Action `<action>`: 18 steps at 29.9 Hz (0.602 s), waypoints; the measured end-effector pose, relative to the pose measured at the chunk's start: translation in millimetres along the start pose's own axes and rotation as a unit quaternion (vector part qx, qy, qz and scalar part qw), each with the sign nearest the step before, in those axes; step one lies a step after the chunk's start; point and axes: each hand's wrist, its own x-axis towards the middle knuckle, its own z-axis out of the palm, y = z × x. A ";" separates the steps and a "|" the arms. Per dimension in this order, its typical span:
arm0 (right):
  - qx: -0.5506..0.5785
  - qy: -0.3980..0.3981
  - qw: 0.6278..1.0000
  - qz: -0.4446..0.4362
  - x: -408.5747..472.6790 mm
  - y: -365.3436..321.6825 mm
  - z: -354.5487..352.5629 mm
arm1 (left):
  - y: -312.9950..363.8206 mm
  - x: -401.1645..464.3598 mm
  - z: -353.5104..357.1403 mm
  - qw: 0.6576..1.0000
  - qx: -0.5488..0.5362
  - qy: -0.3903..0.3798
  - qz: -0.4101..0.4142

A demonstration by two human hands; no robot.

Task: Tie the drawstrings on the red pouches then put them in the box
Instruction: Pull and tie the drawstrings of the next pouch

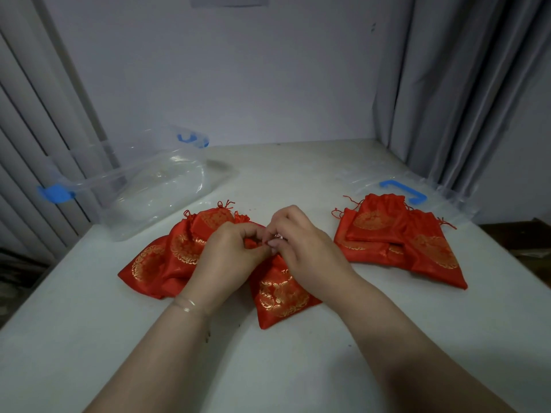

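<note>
A red pouch (281, 296) with a gold pattern lies in the middle of the white table (89, 338), its gathered neck pointing away from me. My left hand (231, 257) and my right hand (304, 239) meet over that neck, and the fingers of both pinch its red drawstring. The string itself is mostly hidden by my fingers. A heap of red pouches (173, 257) lies just left of my hands. Another heap of red pouches (402, 236) lies to the right. The clear plastic box (149, 180) with blue latches stands open at the back left.
A clear lid (402, 189) with a blue handle lies flat at the back right, partly under the right heap. Grey curtains hang on both sides and a pale wall closes the back. The table's right edge drops off near the lid.
</note>
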 end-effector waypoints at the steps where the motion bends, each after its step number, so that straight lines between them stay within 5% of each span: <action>1: 0.055 0.006 0.998 0.014 0.9 -0.2 -0.5 | 0.7 -0.4 0.2 1.000 -0.013 0.005 -0.002; 5: 0.206 -0.008 0.970 0.132 2.8 7.1 -6.0 | 4.3 -1.6 -3.1 0.984 -0.170 -0.015 -0.047; 9: 0.133 -0.054 0.971 0.191 2.3 15.8 -6.5 | 2.5 -0.7 -5.9 0.969 -0.237 -0.031 -0.069; 15: 0.047 0.056 0.993 0.094 1.3 7.8 -13.2 | -2.6 2.8 -9.3 0.952 -0.279 0.018 -0.128; 18: 0.078 0.027 0.994 0.075 -0.7 3.8 -12.8 | -4.0 4.2 -9.8 0.941 -0.305 0.025 -0.147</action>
